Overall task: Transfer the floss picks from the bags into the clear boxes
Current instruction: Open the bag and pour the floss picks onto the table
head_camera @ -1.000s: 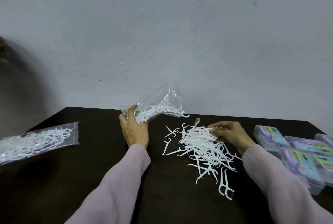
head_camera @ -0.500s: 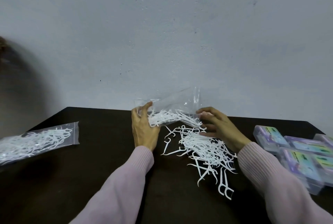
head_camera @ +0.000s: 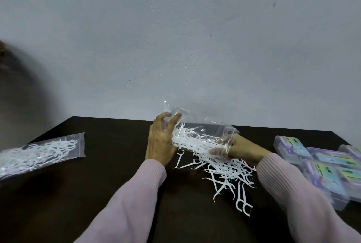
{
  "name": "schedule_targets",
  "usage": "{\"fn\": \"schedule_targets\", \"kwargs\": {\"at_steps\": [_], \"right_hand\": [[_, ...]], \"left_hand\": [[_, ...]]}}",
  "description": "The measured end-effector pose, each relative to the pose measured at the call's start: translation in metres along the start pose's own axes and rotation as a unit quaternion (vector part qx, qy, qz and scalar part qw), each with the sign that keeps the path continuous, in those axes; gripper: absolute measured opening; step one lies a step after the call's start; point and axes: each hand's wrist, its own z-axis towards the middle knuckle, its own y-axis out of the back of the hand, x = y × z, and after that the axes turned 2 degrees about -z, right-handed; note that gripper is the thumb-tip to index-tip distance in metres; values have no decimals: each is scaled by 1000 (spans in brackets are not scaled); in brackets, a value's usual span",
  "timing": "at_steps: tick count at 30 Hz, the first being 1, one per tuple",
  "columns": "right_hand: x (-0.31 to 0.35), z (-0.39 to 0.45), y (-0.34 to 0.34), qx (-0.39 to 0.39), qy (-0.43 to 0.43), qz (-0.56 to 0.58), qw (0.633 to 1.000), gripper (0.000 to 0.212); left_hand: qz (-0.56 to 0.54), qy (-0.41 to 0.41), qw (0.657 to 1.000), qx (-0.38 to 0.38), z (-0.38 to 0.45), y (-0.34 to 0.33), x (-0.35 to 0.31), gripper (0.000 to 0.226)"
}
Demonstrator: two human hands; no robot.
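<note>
Left hand at the left end of a clear plastic bag, fingers curled round its edge, grip grasping the bag. Right hand at the bag's right end, thumb and fingers seen through the plastic and pinching it, grip likewise grasping the bag. Bag held between both hands, low over the dark surface, lying roughly level and crumpled, with a bunch of white floss picks inside it, heaped toward the lower side.

Directly below the bag and spreading toward the near right, a loose pile of floss picks on the surface, tangled, a few stragglers lying apart at the near edge of the heap. Pile partly hidden under the bag and the right wrist.

Far left, well apart from the hands, a second bag lying flat on the surface, full of white picks, its top edge toward the middle.

Far right, a cluster of clear boxes with purple and green labels, lids down, packed side by side and touching one another, just beside the right sleeve. Both sleeves pale pink, ribbed at the cuffs. Behind the surface, a plain grey wall.
</note>
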Motion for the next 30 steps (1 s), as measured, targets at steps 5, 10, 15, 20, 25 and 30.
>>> {"fn": "schedule_targets", "kwargs": {"at_steps": [5,10,15,20,25,30], "right_hand": [[-9,4,3,15,17,-32,999,14],[-13,8,5,-9,29,26,999,6],[-16,6,7,-128,44,-12,991,16],[-20,6,12,-131,29,-156,979,10],[-20,7,9,-124,47,-207,969,26],[-15,6,7,-157,88,-165,970,21]], "left_hand": [[11,-37,999,-10,-1,0,-1,97],[20,23,999,-26,-1,1,5,92],[26,123,991,-40,2,8,9,88],[-16,240,969,-56,2,8,13,77],[-45,267,961,-63,3,4,19,71],[-75,257,961,-63,3,4,12,66]]}}
